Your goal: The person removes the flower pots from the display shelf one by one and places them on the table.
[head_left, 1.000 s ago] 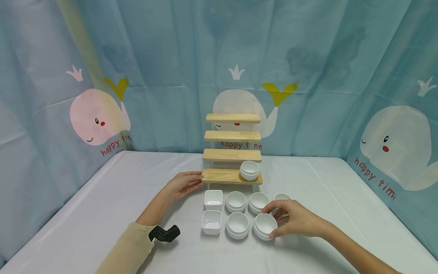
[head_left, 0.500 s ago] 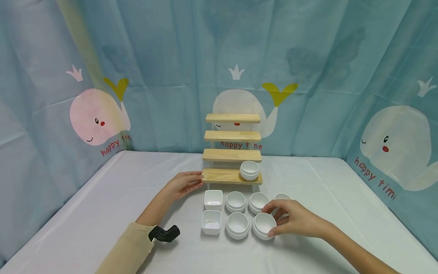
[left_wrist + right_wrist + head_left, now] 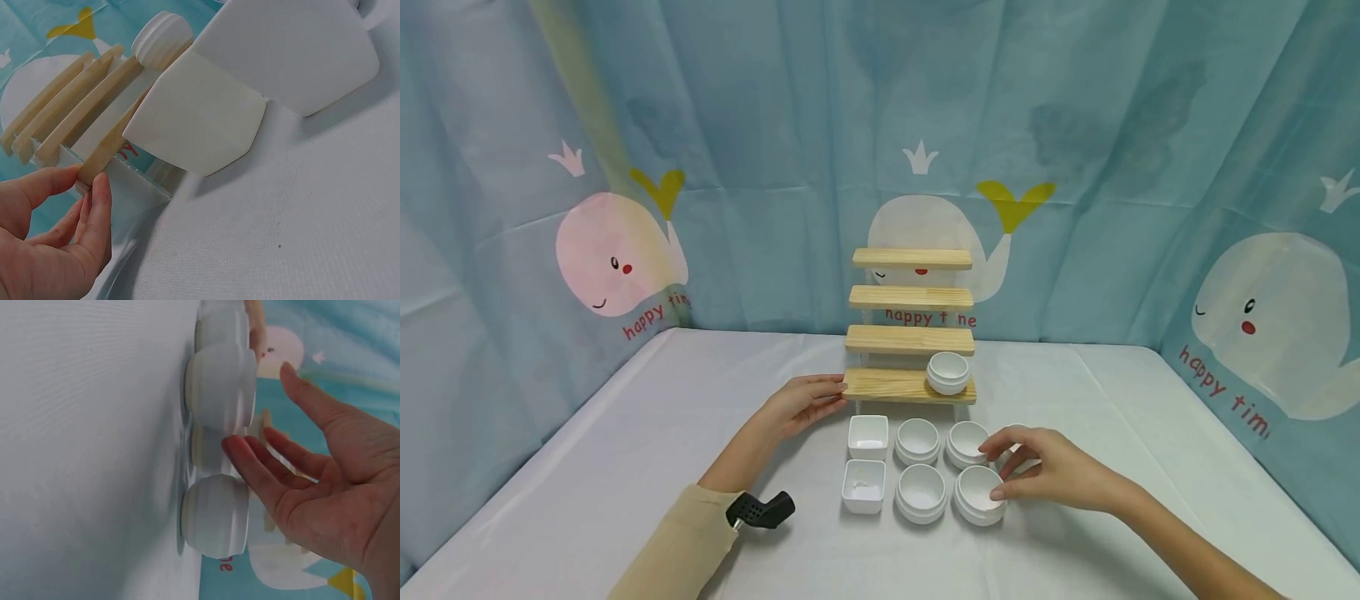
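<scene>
At the left end of the lowest wooden shelf board [image 3: 887,385], my left hand [image 3: 805,404] pinches the board between thumb and fingers, plain in the left wrist view. My right hand [image 3: 1060,471] hovers with parted fingers just above and beside the front right round white bowl [image 3: 979,493]. The right wrist view has its thumb and fingers spread, with nothing between them, close to the bowls' rims. Behind that hand another round bowl [image 3: 1019,428] is mostly hidden. A round bowl [image 3: 967,442] stands at its fingertips. One more white bowl [image 3: 948,372] sits on the board's right end.
Two square white dishes [image 3: 864,485] stand in a column in front of the shelf rack, with two round bowls [image 3: 921,492] beside them. Higher wooden boards [image 3: 912,297] rise in steps behind. A white cloth [image 3: 625,467] covers the table, and a blue printed curtain [image 3: 760,167] surrounds it.
My right hand has let go of the front right round bowl and risen slightly away from it, its fingers wider apart. My left hand stays on the board.
</scene>
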`<state>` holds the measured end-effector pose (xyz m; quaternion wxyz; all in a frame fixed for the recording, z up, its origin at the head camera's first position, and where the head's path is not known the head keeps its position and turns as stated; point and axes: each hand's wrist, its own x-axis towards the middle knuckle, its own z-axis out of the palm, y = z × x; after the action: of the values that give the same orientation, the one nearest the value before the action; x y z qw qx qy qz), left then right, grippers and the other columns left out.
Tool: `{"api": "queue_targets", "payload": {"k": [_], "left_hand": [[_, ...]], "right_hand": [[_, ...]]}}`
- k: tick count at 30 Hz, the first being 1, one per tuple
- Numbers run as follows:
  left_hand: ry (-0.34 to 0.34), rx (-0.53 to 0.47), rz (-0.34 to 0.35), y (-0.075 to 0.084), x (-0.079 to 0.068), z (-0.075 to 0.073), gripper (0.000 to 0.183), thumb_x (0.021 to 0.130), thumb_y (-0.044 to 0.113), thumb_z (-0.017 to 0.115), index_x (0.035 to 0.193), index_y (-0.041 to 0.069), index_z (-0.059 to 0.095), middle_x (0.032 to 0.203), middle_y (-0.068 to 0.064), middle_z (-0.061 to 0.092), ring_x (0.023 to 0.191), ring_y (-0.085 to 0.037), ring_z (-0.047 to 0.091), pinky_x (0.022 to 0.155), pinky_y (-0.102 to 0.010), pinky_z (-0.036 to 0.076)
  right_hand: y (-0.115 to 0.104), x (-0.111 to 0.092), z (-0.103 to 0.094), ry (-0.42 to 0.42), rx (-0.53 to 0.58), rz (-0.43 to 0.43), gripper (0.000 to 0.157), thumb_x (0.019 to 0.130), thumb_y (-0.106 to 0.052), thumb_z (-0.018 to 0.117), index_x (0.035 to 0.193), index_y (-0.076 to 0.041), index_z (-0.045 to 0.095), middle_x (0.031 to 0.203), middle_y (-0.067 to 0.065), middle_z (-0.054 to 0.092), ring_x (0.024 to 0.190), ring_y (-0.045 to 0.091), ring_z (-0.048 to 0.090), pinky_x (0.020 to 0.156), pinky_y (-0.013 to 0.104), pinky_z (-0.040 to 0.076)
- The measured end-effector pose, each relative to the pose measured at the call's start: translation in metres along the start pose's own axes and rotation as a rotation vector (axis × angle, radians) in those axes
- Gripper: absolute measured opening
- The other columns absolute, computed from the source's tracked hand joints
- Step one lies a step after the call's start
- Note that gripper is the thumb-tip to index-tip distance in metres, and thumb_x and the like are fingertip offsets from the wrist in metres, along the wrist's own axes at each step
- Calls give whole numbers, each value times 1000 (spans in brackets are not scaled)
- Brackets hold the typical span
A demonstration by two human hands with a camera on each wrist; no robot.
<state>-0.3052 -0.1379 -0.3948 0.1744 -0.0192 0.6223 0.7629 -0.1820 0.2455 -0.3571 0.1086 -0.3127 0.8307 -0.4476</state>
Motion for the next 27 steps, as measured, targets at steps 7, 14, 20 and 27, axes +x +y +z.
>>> {"api": "queue_targets", "payload": {"k": [7,14,20,27], "left_hand": [[-2,-4,-1,0,0,-1,53,106,-3,58,153,-17,38,110,-12,66,90,-11,71,89,-21,64],[3,1,0,0,0,1,53,106,-3,58,153,-18,38,110,-12,66,89,-11,71,88,-21,65],[-7,-4,4,1,-1,1,53,106,-4,57,153,-18,37,108,-12,66,89,-11,71,88,-21,64],[-1,-4,1,1,-1,1,53,106,-4,57,153,-18,37,110,-13,65,89,-11,71,89,-21,64]], "right_hand": [[-1,4,-6,16,-18,17,46,92,-19,84,128,3,67,118,17,68,95,11,71,82,28,66],[-3,16,-11,45,-8,24,45,94,-16,82,131,4,65,123,19,68,100,16,72,83,28,66],[-5,27,-17,70,-12,46,46,95,-16,81,132,5,64,126,22,67,105,22,72,87,27,65],[-6,38,-23,113,-43,48,45,95,-16,81,130,6,65,125,25,67,106,24,73,86,26,64]]}}
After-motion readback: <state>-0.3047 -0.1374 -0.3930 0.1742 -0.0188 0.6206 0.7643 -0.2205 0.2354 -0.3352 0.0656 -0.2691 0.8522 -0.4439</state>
